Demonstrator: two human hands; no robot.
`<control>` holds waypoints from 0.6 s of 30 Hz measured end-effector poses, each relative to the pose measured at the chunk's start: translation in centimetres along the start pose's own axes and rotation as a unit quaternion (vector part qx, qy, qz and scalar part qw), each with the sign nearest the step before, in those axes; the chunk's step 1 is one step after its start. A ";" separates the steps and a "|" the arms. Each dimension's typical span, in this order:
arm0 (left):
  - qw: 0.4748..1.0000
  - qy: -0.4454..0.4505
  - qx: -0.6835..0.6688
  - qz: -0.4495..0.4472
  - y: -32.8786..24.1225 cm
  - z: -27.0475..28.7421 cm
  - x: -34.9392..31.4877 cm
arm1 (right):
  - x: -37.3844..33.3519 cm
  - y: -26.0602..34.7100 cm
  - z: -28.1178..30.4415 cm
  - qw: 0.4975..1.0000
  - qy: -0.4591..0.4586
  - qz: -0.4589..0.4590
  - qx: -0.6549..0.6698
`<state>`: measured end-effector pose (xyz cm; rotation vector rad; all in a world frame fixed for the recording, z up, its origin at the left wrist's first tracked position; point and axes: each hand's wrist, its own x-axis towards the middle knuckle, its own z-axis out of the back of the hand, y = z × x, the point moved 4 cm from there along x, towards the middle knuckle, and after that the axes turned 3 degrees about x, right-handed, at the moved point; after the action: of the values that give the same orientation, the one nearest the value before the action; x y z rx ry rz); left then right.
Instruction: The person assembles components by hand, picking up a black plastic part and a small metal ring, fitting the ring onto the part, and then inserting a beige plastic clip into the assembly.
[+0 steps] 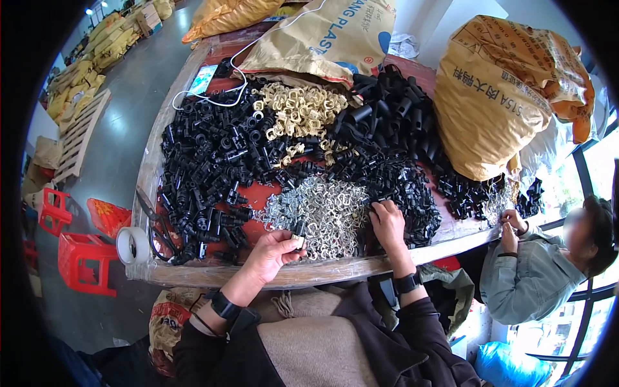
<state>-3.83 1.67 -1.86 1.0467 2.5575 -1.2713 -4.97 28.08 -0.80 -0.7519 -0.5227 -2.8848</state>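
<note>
My left hand (271, 253) is at the front edge of the table, its thumb and fingers closed on a small black plastic fitting (300, 228) with a cream-coloured clip (297, 239) at its lower end. Just beyond lies a heap of small silvery metal clips (335, 209). To the right of that heap, my right hand (389, 224) reaches in with bent fingers at the border of a pile of small black parts (412, 203). Whatever its fingertips pinch is hidden.
Black fittings (206, 151), cream clips (300, 106) and black tubes (393, 106) are heaped farther back. White tape (133, 245) and scissors (149, 209) lie at the left corner. Large sacks (496, 97) stand behind. A co-worker (535, 264) handles parts at the right.
</note>
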 end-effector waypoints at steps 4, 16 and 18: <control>1.000 0.006 -0.005 0.008 0.1 -0.4 -0.3 | 0.1 -0.9 -0.2 0.998 0.022 -0.037 0.046; 1.000 -0.006 0.001 0.012 0.4 -0.7 0.1 | -0.1 1.3 -0.2 0.755 0.128 -0.266 0.586; 1.000 -0.004 0.018 0.017 0.3 -1.1 0.2 | 0.1 3.5 -0.4 0.704 0.165 -0.257 0.641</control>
<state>-3.52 2.69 -1.43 1.0845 2.5099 -1.3152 -4.49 24.65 -0.01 0.1999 -2.4943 -1.9534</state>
